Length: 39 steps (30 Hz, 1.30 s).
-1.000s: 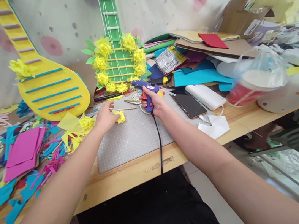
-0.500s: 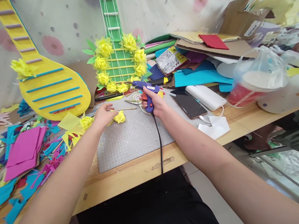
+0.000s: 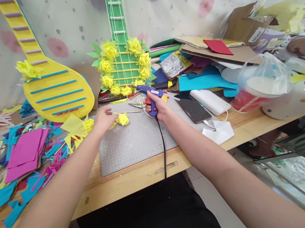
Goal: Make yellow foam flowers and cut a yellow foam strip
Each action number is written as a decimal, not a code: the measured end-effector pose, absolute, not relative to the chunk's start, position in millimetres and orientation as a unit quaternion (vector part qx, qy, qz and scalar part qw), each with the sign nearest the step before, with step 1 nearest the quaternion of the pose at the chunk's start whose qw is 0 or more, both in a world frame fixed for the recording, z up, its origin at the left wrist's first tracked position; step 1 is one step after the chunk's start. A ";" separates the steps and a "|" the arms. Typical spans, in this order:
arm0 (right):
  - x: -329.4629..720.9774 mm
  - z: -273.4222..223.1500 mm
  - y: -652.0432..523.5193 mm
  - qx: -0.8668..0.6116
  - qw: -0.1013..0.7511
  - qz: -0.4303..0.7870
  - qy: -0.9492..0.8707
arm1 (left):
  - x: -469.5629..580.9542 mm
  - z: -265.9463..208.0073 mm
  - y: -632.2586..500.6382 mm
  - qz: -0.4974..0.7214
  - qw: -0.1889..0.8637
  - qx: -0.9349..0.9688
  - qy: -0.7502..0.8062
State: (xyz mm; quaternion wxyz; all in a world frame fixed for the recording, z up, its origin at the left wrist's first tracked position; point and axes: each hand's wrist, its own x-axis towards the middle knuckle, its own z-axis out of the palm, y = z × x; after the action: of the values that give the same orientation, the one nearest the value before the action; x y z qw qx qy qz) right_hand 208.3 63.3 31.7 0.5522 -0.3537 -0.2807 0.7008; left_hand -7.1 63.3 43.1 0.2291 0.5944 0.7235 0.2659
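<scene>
In the head view we see our left hand [image 3: 105,120] at a yellow flower [image 3: 123,119] low over the gray cutting mat [image 3: 135,148]; we cannot tell whether its curled fingers pinch the petals or merely touch them. Our right hand [image 3: 161,108] is wrapped around the handle of a blue glue gun [image 3: 153,106]. The flower looks papery, crinkled and feather-light, so we would expect it to crush easily and would take it gently by its base. The gun seems stiff, smooth plastic, best held by its handle, with the black cord [image 3: 163,143] trailing limply. Behind stands a flat green guitar shape [image 3: 125,71], ringed with ruffled blooms
</scene>
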 end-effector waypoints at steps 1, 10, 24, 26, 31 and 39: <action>208.1 31.7 63.2 -0.357 0.551 0.698 -0.284 | -11.3 45.9 64.2 0.275 0.224 0.592 0.724; 202.4 23.6 63.6 -0.371 0.569 0.668 -0.305 | -51.0 51.2 48.4 0.184 0.205 0.660 0.699; 198.6 24.4 59.1 -0.395 0.567 0.636 -0.343 | -49.9 42.5 43.8 0.132 0.138 0.670 0.718; 198.1 24.2 58.7 -0.399 0.564 0.630 -0.354 | -52.4 42.6 43.1 0.132 0.132 0.670 0.719; 196.8 21.2 59.5 -0.408 0.560 0.620 -0.367 | -54.7 45.0 41.3 0.124 0.117 0.670 0.722; 199.4 24.7 57.5 -0.396 0.563 0.614 -0.385 | -50.9 52.0 37.0 0.224 0.172 0.607 0.743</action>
State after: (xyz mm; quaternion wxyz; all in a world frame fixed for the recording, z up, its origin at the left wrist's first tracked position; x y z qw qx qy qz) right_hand 199.4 57.5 24.7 0.5634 -0.3962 -0.3854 0.6141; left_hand -50.9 37.0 52.0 0.1722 0.6071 0.7427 0.2238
